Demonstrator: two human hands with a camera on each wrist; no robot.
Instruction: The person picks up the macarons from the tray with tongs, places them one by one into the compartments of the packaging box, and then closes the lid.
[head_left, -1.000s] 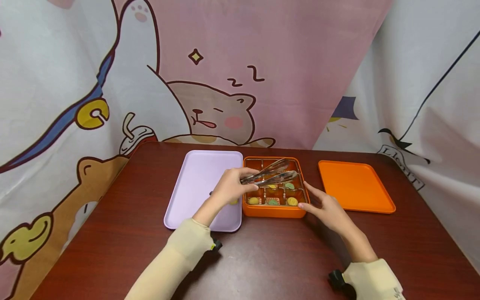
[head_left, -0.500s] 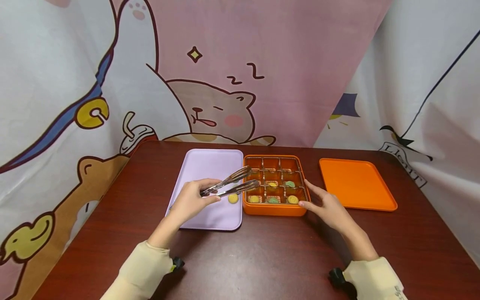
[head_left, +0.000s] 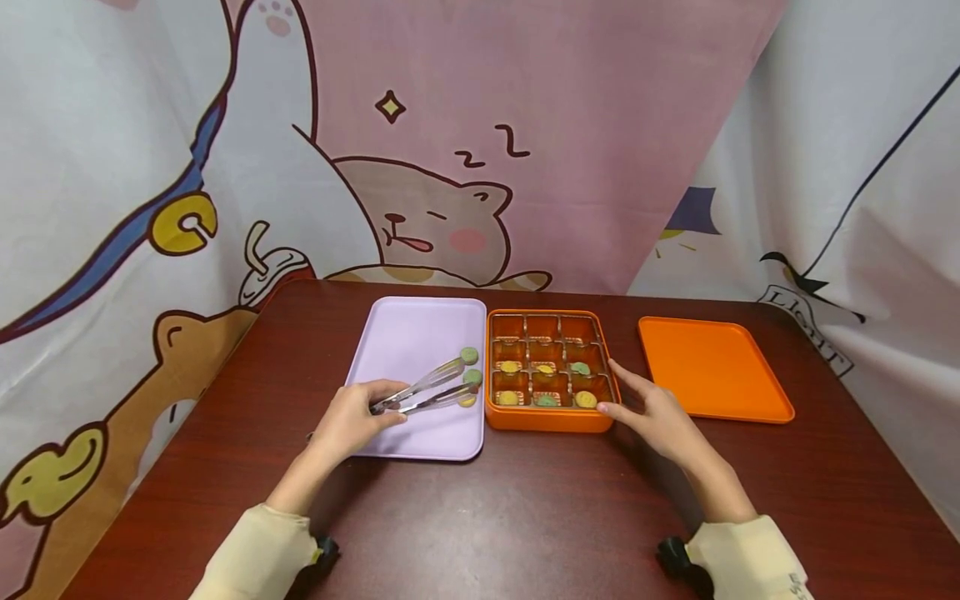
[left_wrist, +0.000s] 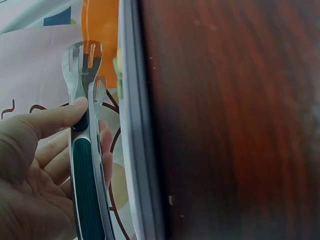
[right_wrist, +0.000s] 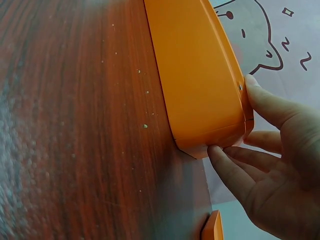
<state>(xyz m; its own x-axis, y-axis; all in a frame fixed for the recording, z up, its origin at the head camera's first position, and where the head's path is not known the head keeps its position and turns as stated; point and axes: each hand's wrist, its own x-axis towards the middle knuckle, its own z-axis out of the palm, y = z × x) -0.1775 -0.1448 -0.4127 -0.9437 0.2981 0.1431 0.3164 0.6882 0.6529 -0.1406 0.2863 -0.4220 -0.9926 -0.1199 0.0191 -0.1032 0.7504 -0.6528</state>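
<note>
My left hand (head_left: 348, 423) holds a pair of metal tongs (left_wrist: 87, 165) with dark green grips, arms spread apart. The tong tips hang over the right side of a lilac tray (head_left: 408, 321), close to two round green cookie-like pieces (head_left: 469, 356) and a yellow piece (head_left: 467, 401). Beside the tray stands an orange box (head_left: 551, 421) with a clear insert of several compartments. Yellow and green round pieces (head_left: 507, 398) lie in its middle and front rows. My right hand (head_left: 660, 421) holds the box's front right corner, thumb at the rim and fingers against the side (right_wrist: 245, 175).
An orange lid-like tray (head_left: 712, 371) lies flat to the right of the box. Behind the dark wood table (head_left: 525, 517) hangs a cartoon-printed cloth (head_left: 585, 150). Small crumbs (right_wrist: 145, 126) dot the tabletop in front of the box.
My left hand has carried the tongs left from above the box to above the lilac tray. A yellow piece now shows in the middle-left compartment, earlier covered by the tongs. My right hand stays put.
</note>
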